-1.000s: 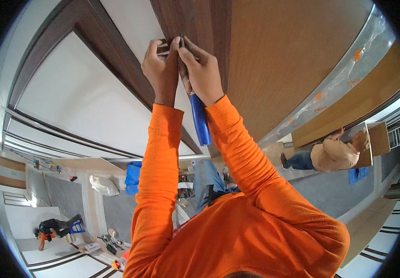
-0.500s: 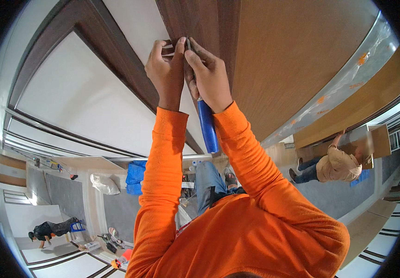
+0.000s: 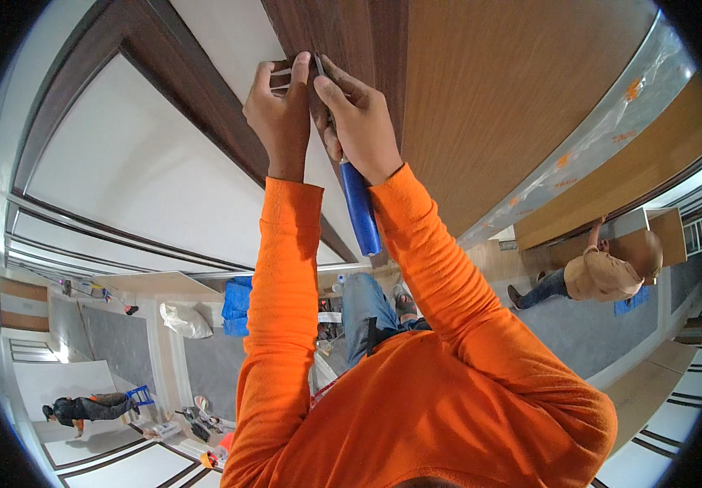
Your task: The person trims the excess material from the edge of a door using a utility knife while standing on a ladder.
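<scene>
My right hand (image 3: 361, 122) is wrapped round a tool with a long blue handle (image 3: 361, 213). A narrow metal blade or shaft sticks up past its fingers, and the handle slants back toward my body. Beside it, my left hand (image 3: 283, 122) has its thumb and bent fingers close to the metal tip. Whatever sits between those fingers is too small or hidden to name. Both hands are up against a dark brown wood strip (image 3: 367, 37), which runs between a white panel and a wide lighter brown wood panel (image 3: 505, 89).
Clear plastic film (image 3: 587, 142) borders the brown panel. At right a person in a tan shirt (image 3: 603, 275) reaches to a panel; at lower left another person (image 3: 82, 409) bends over. A white sack (image 3: 185, 320), blue sheeting (image 3: 237, 307) and assorted tools (image 3: 200, 423) are on the floor.
Both my hands have shifted slightly up and left in view, with the blue-handled tool still in my right. The person in tan has changed posture, and the other person has moved slightly left.
</scene>
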Demonstrator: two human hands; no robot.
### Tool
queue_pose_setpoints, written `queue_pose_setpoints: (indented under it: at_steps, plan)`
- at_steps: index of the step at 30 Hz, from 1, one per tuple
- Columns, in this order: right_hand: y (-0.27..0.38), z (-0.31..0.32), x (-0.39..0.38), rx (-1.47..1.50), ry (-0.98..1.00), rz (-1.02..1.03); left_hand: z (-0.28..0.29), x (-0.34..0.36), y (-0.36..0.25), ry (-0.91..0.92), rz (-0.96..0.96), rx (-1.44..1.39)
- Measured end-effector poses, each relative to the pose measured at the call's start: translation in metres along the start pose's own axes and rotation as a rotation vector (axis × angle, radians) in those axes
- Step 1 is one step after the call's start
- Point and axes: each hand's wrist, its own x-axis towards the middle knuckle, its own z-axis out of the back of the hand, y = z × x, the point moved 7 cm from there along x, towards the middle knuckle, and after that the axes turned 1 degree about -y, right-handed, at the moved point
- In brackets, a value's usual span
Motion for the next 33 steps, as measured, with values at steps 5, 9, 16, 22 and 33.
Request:
queue_pose_setpoints:
  at_steps: [5, 9, 16, 22, 33]
  plan:
    - [0.004, -0.002, 0.001, -0.016, -0.017, 0.034, 0.0, 0.002, -0.004, 0.003, 0.0, 0.021]
    - [0.003, -0.002, 0.001, -0.097, -0.056, 0.076, 0.0, -0.003, -0.002, -0.002, -0.04, 0.066]
    - [-0.004, -0.002, -0.001, -0.028, -0.144, 0.047, -0.002, -0.005, 0.003, -0.002, -0.062, 0.046]
    - [-0.007, -0.002, 0.01, -0.024, -0.057, 0.075, 0.0, 0.0, 0.006, 0.002, -0.045, 0.101]
    - [0.009, -0.006, 0.003, -0.16, -0.081, 0.072, 0.002, -0.005, -0.006, -0.03, -0.117, 0.152]
